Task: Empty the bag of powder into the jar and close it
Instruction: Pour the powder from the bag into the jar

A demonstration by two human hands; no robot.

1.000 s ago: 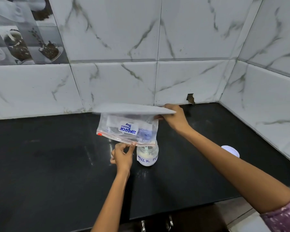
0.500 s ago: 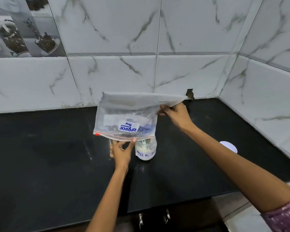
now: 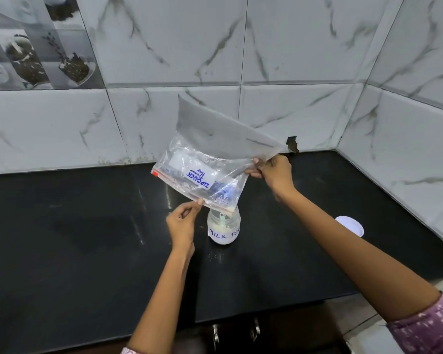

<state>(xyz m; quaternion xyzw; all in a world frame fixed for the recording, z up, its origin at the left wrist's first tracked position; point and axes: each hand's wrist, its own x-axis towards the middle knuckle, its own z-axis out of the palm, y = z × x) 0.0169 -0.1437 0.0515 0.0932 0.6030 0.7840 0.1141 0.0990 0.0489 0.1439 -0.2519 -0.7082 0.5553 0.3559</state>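
Observation:
A clear zip bag (image 3: 210, 159) with a blue-lettered label hangs upside down and tilted, its zipper edge low over the mouth of a small glass jar (image 3: 224, 227). The jar stands on the black counter, holds white powder and bears a handwritten "MILK" label. My left hand (image 3: 182, 222) pinches the bag's zipper edge just left of the jar. My right hand (image 3: 274, 172) grips the bag's raised right corner. The bag looks nearly empty. A white lid (image 3: 349, 224) lies flat on the counter to the right of the jar.
The black counter (image 3: 87, 238) runs wall to wall, with marble-patterned tiles behind and on the right. A chipped hole (image 3: 292, 144) shows in the back tile. Cabinet handles (image 3: 235, 333) sit below the counter's front edge.
The bag's closed end has swung up and to the left, so the bag now slants steeply. My right hand dropped slightly; my left hand stays at the zipper edge.

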